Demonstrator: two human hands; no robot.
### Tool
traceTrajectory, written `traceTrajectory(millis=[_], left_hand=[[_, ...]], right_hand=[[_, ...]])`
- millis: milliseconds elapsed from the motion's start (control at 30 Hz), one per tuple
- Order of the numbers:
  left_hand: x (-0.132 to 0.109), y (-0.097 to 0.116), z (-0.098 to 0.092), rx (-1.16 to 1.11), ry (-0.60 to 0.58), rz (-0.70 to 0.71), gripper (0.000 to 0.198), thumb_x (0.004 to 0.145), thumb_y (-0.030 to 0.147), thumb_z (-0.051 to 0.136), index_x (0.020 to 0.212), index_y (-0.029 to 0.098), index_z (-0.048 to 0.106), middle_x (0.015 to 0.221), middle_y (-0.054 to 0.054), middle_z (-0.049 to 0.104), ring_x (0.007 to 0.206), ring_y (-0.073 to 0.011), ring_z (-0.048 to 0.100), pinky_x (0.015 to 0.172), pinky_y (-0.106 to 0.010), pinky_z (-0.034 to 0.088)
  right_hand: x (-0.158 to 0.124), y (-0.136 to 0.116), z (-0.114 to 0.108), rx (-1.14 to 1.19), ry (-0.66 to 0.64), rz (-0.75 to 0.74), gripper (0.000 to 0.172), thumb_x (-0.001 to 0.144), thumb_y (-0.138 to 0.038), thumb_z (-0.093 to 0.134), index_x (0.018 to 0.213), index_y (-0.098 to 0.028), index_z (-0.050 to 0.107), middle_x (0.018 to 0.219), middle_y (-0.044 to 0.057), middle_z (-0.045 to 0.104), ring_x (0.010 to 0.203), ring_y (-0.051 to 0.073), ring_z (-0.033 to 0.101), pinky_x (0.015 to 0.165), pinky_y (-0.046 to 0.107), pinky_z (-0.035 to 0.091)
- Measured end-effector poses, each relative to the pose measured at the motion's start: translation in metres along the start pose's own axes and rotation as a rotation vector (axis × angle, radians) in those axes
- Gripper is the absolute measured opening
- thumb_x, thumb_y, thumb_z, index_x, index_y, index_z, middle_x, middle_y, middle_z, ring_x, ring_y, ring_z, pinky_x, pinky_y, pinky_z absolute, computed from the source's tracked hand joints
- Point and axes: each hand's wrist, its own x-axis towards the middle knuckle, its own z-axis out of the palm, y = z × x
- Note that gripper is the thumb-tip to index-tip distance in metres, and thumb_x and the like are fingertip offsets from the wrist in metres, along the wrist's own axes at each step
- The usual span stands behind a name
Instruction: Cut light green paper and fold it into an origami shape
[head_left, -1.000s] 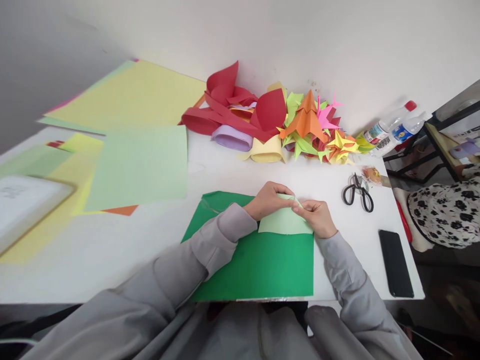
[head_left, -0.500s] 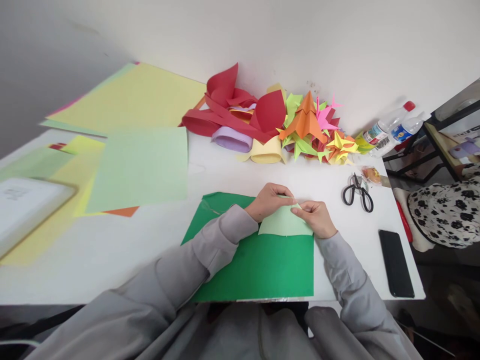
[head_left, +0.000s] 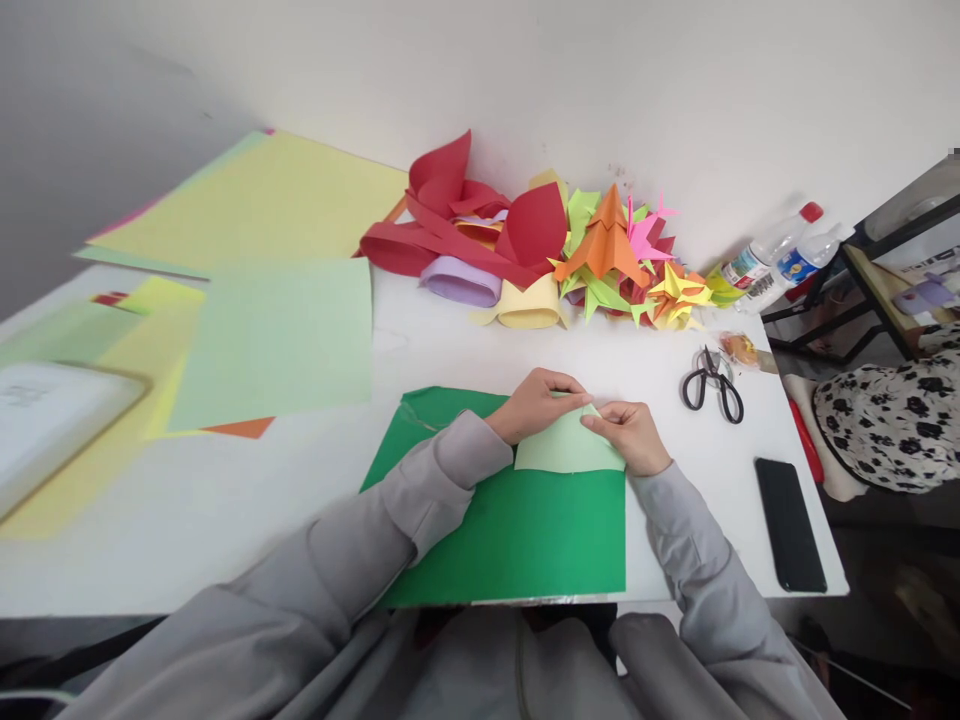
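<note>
A piece of pale green paper point(head_left: 564, 448) is between my hands, above the right part of a dark green sheet point(head_left: 517, 540). My left hand point(head_left: 541, 402) pinches its top edge, thumb and fingers pressed together. Close beside it, my right hand point(head_left: 631, 432) grips the paper's right side near the top, where a small flap shows between the fingertips. The paper's lower edge is straight and reaches down over the green sheet. My fingers partly cover the upper fold.
Red paper loops point(head_left: 450, 225) and folded paper stars point(head_left: 607, 245) lie along the wall. Scissors point(head_left: 712, 385) and a black phone point(head_left: 789, 525) are on the right, below plastic bottles point(head_left: 780, 255). Large pale green point(head_left: 277, 345) and yellow sheets point(head_left: 262, 205) spread at left, near a white box point(head_left: 60, 420).
Both hands keep nearly the same grip on the pale green paper. The whole view has shifted very slightly.
</note>
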Motion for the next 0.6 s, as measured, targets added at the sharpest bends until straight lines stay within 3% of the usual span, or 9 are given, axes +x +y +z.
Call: traceTrajectory(millis=[233, 467, 600], left_hand=[[-0.002, -0.0005, 0.0031, 0.108, 0.054, 0.043, 0.019, 0.071, 0.031, 0.064, 0.064, 0.015, 0.07, 0.066, -0.004, 0.071, 0.067, -0.017, 0.064, 0.063, -0.026, 0.048], [-0.0016, 0.0016, 0.0015, 0.059, 0.007, -0.002, 0.011, 0.062, 0.025, 0.07, 0.064, 0.014, 0.07, 0.063, -0.002, 0.07, 0.064, -0.016, 0.063, 0.06, -0.024, 0.047], [-0.0008, -0.0007, 0.0006, 0.009, 0.004, -0.025, 0.009, 0.061, 0.024, 0.07, 0.061, 0.015, 0.071, 0.061, -0.003, 0.07, 0.061, -0.0157, 0.062, 0.058, -0.024, 0.046]], right_hand=[[0.0004, 0.0023, -0.0005, -0.036, 0.001, -0.007, 0.031, 0.058, -0.045, 0.078, 0.06, -0.015, 0.07, 0.056, 0.002, 0.066, 0.049, 0.013, 0.054, 0.047, 0.026, 0.041], [0.0011, 0.0011, 0.001, -0.101, 0.022, -0.035, 0.032, 0.057, -0.045, 0.078, 0.054, -0.015, 0.067, 0.045, -0.003, 0.055, 0.043, 0.008, 0.042, 0.043, 0.023, 0.031], [0.0006, 0.0, 0.0008, -0.096, -0.007, -0.043, 0.029, 0.058, -0.043, 0.078, 0.057, -0.016, 0.069, 0.05, -0.001, 0.059, 0.046, 0.009, 0.046, 0.046, 0.024, 0.035]])
